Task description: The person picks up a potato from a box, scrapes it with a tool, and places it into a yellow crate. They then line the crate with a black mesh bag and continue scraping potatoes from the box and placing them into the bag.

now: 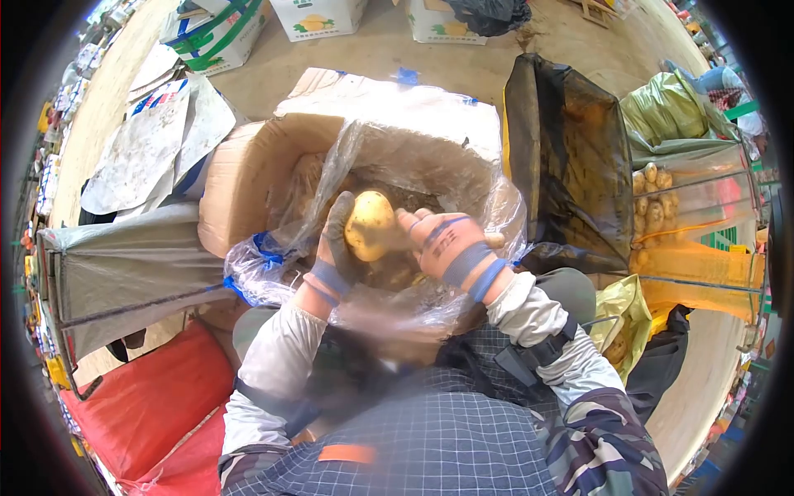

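A yellow potato (370, 226) with dark specks is in my left hand (335, 240), whose gloved thumb and fingers close around its left side. My right hand (451, 246), in a pale glove with blue bands, is just to the right of the potato. Its fingers are curled together, and the palm side is hidden from view. The fingertips come up to the potato's right edge; contact cannot be made out. Both hands are over an open cardboard box (227, 186) lined with clear plastic film (252, 269). Dirt and brownish contents show dimly inside the box.
On the right stand a black-and-yellow bag (571, 165), a mesh-sided holder with potatoes (653, 202) and a yellow-green sack (622, 318). A grey bag on a frame (141, 264) and a red bag (157, 397) are at left. White cartons (318, 18) stand beyond.
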`<state>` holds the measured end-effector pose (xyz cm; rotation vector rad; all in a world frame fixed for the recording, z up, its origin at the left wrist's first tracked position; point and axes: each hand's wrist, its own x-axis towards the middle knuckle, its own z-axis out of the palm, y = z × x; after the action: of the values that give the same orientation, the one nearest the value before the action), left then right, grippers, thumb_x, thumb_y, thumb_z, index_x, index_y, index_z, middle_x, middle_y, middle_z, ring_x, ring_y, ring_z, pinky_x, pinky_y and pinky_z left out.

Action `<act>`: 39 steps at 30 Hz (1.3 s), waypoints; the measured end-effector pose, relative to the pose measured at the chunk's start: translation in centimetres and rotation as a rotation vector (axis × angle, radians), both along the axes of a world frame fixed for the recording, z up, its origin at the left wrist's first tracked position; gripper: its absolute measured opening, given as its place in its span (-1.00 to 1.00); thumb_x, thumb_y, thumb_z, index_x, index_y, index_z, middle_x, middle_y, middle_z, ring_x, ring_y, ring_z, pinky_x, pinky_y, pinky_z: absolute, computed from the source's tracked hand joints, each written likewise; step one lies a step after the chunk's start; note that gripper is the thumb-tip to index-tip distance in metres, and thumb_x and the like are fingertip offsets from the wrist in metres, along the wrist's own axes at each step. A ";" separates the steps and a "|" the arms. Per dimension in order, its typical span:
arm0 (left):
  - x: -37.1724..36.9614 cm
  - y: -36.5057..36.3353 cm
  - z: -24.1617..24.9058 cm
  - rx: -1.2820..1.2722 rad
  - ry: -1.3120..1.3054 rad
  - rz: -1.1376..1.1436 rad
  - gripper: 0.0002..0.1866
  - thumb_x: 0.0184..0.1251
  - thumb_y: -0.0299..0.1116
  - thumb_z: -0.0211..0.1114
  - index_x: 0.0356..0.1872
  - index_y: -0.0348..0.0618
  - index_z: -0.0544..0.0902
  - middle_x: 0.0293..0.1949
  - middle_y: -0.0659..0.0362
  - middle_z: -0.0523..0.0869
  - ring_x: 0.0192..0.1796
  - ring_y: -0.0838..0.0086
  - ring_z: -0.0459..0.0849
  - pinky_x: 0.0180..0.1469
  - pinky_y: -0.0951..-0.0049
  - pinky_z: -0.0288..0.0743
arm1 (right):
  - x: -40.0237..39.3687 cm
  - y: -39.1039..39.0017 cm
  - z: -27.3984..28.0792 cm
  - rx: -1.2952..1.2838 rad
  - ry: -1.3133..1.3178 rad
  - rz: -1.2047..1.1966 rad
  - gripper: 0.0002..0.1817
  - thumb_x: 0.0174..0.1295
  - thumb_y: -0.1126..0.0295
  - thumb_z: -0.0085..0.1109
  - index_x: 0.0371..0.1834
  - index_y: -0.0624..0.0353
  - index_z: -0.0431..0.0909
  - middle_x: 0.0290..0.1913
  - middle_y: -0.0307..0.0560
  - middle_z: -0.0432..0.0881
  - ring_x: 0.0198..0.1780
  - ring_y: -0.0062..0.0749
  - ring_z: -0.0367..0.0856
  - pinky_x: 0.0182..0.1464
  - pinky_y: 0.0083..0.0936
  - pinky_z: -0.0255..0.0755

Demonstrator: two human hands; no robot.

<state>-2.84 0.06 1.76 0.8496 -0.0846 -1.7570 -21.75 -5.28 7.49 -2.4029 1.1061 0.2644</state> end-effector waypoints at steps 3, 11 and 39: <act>0.0 -0.1 -0.2 -0.019 0.030 0.016 -0.46 0.45 0.11 0.17 0.14 -0.17 0.59 0.02 0.09 0.71 0.07 0.38 0.69 0.12 0.30 0.60 | 0.4 -0.2 0.6 0.065 -0.047 -0.047 -0.32 0.21 0.18 0.30 0.40 0.12 0.36 0.22 0.13 0.58 0.16 -0.02 0.62 0.16 -0.29 0.52; 0.6 -0.8 4.3 -0.439 -0.698 -0.133 -0.54 0.58 -0.13 0.03 0.27 -0.24 0.53 0.11 0.09 0.68 0.04 0.47 0.71 0.00 0.45 0.63 | -2.2 -3.3 -2.7 0.990 -0.997 -0.756 -0.44 0.28 0.12 0.32 0.25 0.21 0.52 0.07 0.01 0.66 0.14 -0.31 0.60 0.22 -0.40 0.47; -0.6 -15.2 -25.2 0.249 -2.105 -1.431 -0.08 0.31 0.26 0.15 0.56 -0.07 0.15 0.57 0.05 0.18 0.60 0.14 0.12 0.59 0.12 -0.02 | -30.1 -8.9 -15.1 0.801 -0.928 -1.500 -0.53 0.38 0.14 0.13 0.27 0.13 0.45 0.04 0.12 0.66 -0.62 -0.58 0.39 -0.56 -0.49 0.37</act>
<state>-3.42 -15.12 -23.43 2.8480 -2.2619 -0.9190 -51.85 -14.16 -7.66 -0.4436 1.4994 -0.6954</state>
